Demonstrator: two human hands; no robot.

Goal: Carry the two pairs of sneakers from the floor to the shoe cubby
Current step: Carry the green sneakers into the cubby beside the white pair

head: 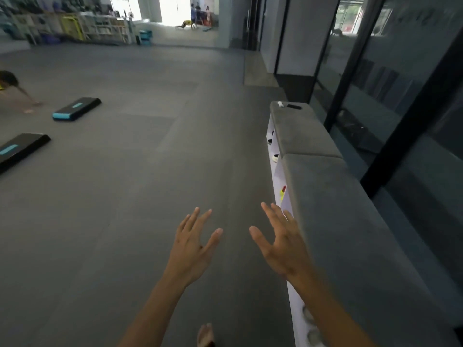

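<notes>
My left hand [193, 246] and my right hand [281, 242] are stretched out in front of me over the grey floor, fingers spread, nothing in either. The white shoe cubby [276, 169] with a grey cushioned top [333, 221] runs along my right side, seen nearly edge-on. My right hand is just left of its front face. Shoes show in several compartments: a dark one [270, 140], a pale one [275, 157], a red and yellow one [282, 192], and grey sneakers [309, 321] low near my right forearm. No sneakers lie on the visible floor.
Two black and blue step platforms [76, 108] [21, 147] lie on the floor at left, beside a person bent over at the left edge. A dark phone [293, 106] rests on the cubby's far end. Glass walls stand right. My bare foot [206, 335] shows at the bottom.
</notes>
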